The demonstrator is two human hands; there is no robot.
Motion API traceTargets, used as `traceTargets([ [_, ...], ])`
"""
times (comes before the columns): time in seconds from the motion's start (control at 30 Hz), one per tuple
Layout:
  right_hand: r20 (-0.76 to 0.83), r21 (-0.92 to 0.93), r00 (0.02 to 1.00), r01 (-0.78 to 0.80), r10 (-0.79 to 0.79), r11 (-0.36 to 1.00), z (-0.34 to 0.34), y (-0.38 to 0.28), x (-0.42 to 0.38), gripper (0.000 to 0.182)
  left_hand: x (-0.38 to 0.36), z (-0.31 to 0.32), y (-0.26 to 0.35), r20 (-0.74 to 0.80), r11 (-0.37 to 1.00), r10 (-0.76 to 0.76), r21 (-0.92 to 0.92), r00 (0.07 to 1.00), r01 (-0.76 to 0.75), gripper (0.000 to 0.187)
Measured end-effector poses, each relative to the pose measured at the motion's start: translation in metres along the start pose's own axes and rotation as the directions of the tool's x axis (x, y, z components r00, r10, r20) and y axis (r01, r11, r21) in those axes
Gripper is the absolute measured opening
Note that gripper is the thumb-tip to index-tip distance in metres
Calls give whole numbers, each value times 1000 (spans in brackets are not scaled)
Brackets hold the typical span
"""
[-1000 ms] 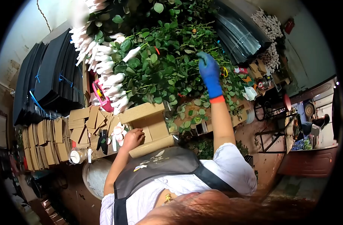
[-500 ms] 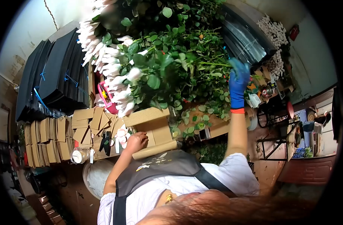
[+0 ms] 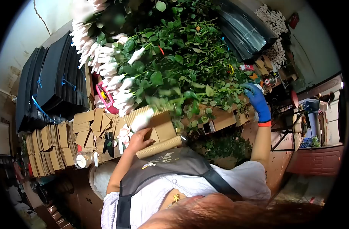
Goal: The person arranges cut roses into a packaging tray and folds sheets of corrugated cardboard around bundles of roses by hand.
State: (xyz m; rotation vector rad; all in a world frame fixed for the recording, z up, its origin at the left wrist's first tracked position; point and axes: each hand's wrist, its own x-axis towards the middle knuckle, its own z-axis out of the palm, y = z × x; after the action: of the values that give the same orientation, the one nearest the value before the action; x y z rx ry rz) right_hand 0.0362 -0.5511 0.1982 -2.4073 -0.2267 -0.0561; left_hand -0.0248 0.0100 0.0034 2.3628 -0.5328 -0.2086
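Rose stem [image 3: 182, 100] is lying across the middle of the scene, long axis running left to right: netted bud [image 3: 141, 119] at the left end, cut end toward the right. Right hand [image 3: 256, 100], in a blue glove, is gripping the stem at its right end, fingers closing around it, well right of the bud. Leaves along the stem are blurring, so the exact finger contact is hard to tell.

Left hand [image 3: 136, 140], bare, is resting flat on the corrugated cardboard sheet [image 3: 159, 128] at the near edge of the counter [image 3: 224, 120], fingers spread and holding nothing, pressing the sheet down. The bud is hanging just above the far left corner of that sheet, so the left hand is the nearer one to the bloom end, the right hand to the stalk end.

Behind, a large heap of green rose stems [image 3: 174, 49] with white-wrapped buds [image 3: 102, 57] is filling the far side. Left of the sheet, cut cardboard pieces [image 3: 90, 124], black pruners [image 3: 108, 143] and stacks of folded cardboard [image 3: 48, 147] are sitting; black sheets [image 3: 56, 80] are stacked farther left.
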Motion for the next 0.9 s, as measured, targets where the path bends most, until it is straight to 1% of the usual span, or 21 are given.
traceTargets([
  [0.03, 59, 33, 998, -28, 26, 999, 4, 7, -4, 27, -5, 16, -29, 135, 988, -138, -56, 981, 146, 50],
  [0.07, 123, 67, 991, -58, 49, 996, 9, 12, -6, 26, 0, 4, -13, 18, 996, 10, -91, 1000, -8, 61],
  [0.1, 281, -39, 959, -27, 37, 999, 22, 7, -6, 28, 0, 10, -25, 93, 979, -103, -167, 990, 118, 68],
  [0.17, 432, -134, 871, -195, 234, 972, 58, 20, -12, 30, -1, 19, -42, 135, 981, -143, -112, 980, 159, 88],
  [0.2, 498, -195, 803, -264, 327, 945, 72, 26, -13, 31, 0, 13, -30, 147, 980, -145, -113, 979, 162, 92],
  [0.27, 564, -389, 714, -214, 416, 896, 91, 35, -8, 32, 0, 0, -10, 169, 976, -163, -115, 972, 184, 100],
  [0.3, 588, -476, 666, -173, 458, 862, 100, 37, -5, 33, -1, 5, -13, 151, 984, -165, -37, 975, 172, 103],
  [0.33, 583, -520, 660, -145, 474, 842, 105, 39, -2, 34, -2, 7, -17, 148, 983, -152, -78, 977, 164, 99],
  [0.4, 565, -607, 651, -89, 507, 790, 113, 42, 3, 36, -1, 3, -12, 34, 993, 31, -111, 999, -27, 88],
  [0.43, 560, -638, 656, -49, 507, 768, 118, 49, 3, 36, 1, 0, -10, 166, 981, -56, -173, 985, 85, 68],
  [0.47, 553, -669, 661, -12, 508, 743, 124, 52, 4, 36, -2, 3, -11, 97, 995, 24, -97, 995, -14, 53],
  [0.5, 544, -699, 668, 25, 509, 715, 126, 55, 5, 36, -4, 10, -19, 101, 996, 38, -83, 994, -29, 49],
  [0.57, 556, -768, 683, 205, 474, 606, 131, 50, 12, 33, -5, 19, -34, 135, 996, 60, -67, 989, -51, 45],
  [0.6, 564, -792, 690, 295, 454, 534, 131, 34, 22, 32, -4, 20, -37, 159, 996, 66, -66, 985, -57, 45],
  [0.67, 376, -826, 899, 215, 226, 521, 133, -10, 48, 28, -2, 22, -36, 175, 998, 51, -51, 983, -43, 44],
  [0.7, 282, -686, 959, 195, 10, 701, 138, -33, 65, 29, -2, 16, -29, 172, 999, 35, -38, 984, -29, 44],
  [0.73, 121, -505, 977, 212, -175, 837, 144, -55, 85, 30, -1, 14, -25, 170, 1000, 23, -23, 985, -20, 43],
  [0.77, -9, -441, 936, 312, -352, 842, 151, -80, 101, 30, -1, 14, -26, 191, 999, -7, -42, 982, 16, 42],
  [0.8, -152, -392, 850, 416, -504, 821, 161, -101, 115, 30, 0, 14, -28, 205, 999, 1, -40, 979, 7, 43],
  [0.87, -167, -536, 765, 460, -623, 708, 188, -118, 142, 32, 0, 14, -29, 233, 999, 21, -35, 972, -13, 43],
  [0.9, -21, -645, 850, 390, -526, 657, 199, -124, 151, 35, -1, 11, -26, 244, 998, 4, -54, 970, 10, 42],
])
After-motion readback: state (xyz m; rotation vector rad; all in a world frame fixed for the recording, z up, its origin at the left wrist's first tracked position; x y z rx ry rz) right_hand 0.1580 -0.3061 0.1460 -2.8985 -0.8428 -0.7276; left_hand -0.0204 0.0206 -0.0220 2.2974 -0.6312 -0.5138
